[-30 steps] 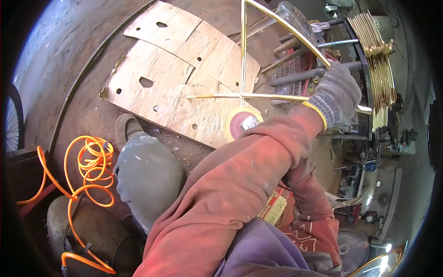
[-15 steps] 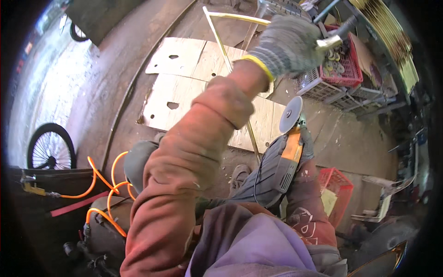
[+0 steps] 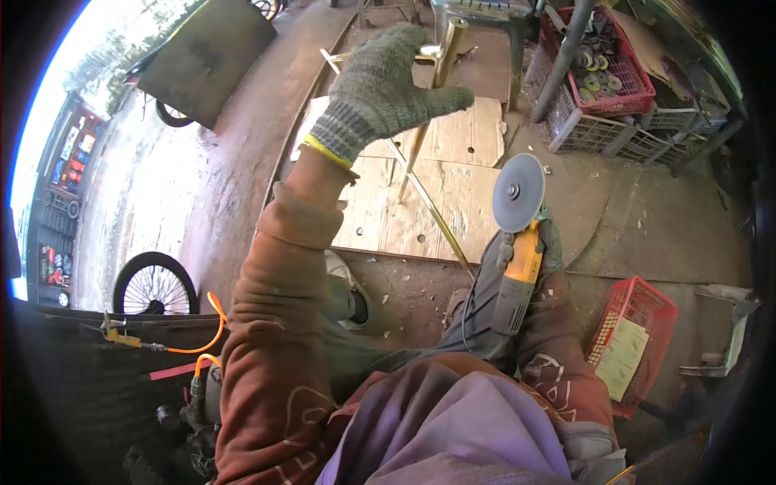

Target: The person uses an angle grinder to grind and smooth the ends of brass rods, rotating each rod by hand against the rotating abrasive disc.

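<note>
Left hand in grey knit glove (image 3: pixel 378 90): thumb spread from fingers, contact unclear, at gold metal tube frame (image 3: pixel 444 63), which crosses tan cardboard sheet's (image 3: pixel 364 214) near edge. Gloved right hand (image 3: pixel 551 244) wraps yellow-grey angle grinder (image 3: pixel 519 279).

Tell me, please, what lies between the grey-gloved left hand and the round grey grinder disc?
In the head view, a gold metal tube and a holed brown cardboard sheet show between the left hand and the disc.
</note>
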`<state>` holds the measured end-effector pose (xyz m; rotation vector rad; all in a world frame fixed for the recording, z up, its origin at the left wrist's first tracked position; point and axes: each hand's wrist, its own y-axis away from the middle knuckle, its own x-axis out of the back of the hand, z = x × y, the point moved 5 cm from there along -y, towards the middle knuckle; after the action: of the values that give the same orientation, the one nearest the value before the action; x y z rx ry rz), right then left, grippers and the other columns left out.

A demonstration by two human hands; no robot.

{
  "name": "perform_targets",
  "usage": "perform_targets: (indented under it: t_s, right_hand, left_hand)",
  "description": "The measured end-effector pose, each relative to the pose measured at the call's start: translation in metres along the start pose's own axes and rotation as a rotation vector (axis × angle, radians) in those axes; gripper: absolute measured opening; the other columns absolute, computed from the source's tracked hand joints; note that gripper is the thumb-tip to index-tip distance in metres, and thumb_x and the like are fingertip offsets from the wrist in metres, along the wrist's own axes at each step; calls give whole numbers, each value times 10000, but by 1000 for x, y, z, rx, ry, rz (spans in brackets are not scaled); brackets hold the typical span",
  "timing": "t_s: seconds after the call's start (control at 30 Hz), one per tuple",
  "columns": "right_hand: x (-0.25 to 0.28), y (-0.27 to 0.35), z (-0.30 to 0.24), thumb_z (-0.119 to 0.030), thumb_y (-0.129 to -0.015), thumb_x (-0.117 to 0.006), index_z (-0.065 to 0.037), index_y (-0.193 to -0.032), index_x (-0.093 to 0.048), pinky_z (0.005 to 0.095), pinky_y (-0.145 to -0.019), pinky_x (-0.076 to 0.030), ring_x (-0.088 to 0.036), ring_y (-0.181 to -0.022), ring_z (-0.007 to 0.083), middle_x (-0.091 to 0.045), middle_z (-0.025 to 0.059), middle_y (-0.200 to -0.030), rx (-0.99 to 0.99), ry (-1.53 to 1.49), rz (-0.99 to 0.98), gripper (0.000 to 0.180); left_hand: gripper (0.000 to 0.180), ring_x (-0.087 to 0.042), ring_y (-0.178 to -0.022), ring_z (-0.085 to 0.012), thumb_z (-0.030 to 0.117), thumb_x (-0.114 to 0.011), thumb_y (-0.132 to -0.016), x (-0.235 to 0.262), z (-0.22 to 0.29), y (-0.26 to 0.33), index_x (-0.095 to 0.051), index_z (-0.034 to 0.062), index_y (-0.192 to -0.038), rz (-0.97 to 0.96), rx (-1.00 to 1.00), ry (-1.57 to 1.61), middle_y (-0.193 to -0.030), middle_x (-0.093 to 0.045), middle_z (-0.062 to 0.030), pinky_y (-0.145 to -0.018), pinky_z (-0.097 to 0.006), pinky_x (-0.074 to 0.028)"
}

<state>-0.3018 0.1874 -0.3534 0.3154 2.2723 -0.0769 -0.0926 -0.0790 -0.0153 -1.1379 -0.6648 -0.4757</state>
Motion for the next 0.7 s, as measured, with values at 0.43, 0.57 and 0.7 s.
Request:
perform_targets:
  t_s: [0.43,0.57,0.7]
  right_hand:
    - [30,-11,14,-614,-1016,-534,-55,-1421,-514,537,-712,-566,-665,-773,381,-663,218,-1101,97,20,312,690]
    - [30,-3,6,-430,-1064,-578,-44,-1438,-538,451,-835,-589,-679,-976,320,-665,166,-1216,23,-82,59,539]
    - [-55,-15,4,-388,-1066,-587,-49,-1378,-531,434,-777,-568,-647,-909,320,-643,153,-1123,-3,-217,-174,464]
  left_hand:
    - [950,-582,-1305,-412,231,-865,-733,-21,-8,73,-403,2,-1530,593,261,-232,-1402,-583,-229,-1137,-474,-460]
    - [1135,-535,-1338,-468,448,-840,-858,-101,-1,164,-208,-168,-1573,437,1230,369,-1462,-481,-382,-1134,-444,-444]
    - [689,-726,-778,-348,519,-639,-979,-227,29,297,-595,-105,-1269,179,1755,1329,-956,-691,-216,-705,-521,-638]
